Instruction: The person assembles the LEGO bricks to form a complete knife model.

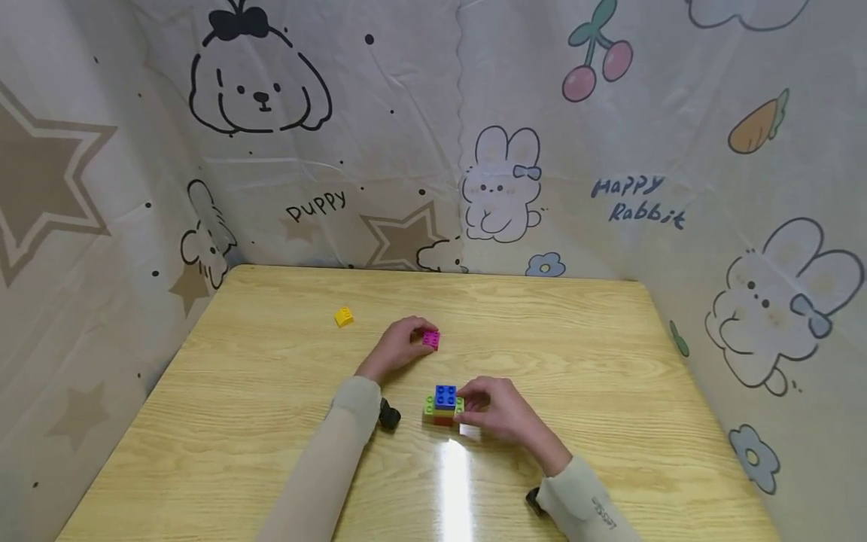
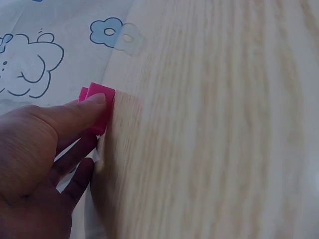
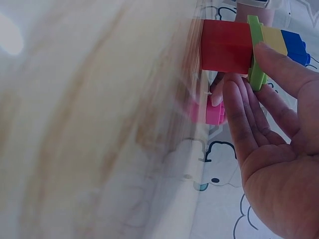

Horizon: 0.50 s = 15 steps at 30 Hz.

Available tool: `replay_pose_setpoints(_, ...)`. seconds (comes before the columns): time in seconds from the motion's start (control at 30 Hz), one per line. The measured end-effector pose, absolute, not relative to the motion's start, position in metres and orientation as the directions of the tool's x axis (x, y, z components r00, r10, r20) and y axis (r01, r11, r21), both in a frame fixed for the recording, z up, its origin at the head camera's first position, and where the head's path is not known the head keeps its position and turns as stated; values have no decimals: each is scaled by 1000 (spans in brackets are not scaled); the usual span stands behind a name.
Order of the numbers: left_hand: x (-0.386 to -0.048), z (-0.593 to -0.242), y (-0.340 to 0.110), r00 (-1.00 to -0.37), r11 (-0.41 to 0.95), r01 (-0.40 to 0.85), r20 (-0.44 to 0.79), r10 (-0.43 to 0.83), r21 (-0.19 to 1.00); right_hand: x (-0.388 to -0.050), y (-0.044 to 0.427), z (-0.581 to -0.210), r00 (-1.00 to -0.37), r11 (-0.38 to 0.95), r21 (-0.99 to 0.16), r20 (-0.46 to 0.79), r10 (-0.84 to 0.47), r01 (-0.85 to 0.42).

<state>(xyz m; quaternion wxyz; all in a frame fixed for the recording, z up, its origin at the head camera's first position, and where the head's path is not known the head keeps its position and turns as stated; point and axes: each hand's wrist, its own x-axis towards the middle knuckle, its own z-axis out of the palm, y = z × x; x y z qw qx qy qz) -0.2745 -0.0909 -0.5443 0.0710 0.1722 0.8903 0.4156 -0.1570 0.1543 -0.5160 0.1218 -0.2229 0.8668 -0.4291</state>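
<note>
Toward the middle of the table, my left hand (image 1: 396,350) pinches a small pink toy brick (image 1: 431,340) between thumb and fingers. In the left wrist view the pink brick (image 2: 103,115) stands on the wood under the thumb. Nearer to me is an upright stack of toy bricks: a red brick (image 3: 227,46) at the bottom, a wider lime green piece (image 3: 256,55), a yellow brick (image 3: 273,40) and a blue brick (image 1: 445,396) on top. My right hand (image 1: 504,410) holds the stack from its right side, thumb and fingers at the green piece.
A loose yellow brick (image 1: 344,317) lies farther back on the left of the wooden table (image 1: 576,331). Printed cloth (image 1: 406,98) hangs as walls behind the table and along both sides. Glare (image 1: 455,489) shines on the wood in front of the stack.
</note>
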Motion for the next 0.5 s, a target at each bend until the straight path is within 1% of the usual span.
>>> replay_pose_setpoints(0.27,-269,-542,-94,-935,547,240,40,352,802,-158,154,-518,-871,534,-795,-12,-490,-289)
replay_pose_setpoints(0.5,-259,-534,-94,-935,488,231,53,351,842,-158,152,-517,-870,549,-786,-29,-491,-284)
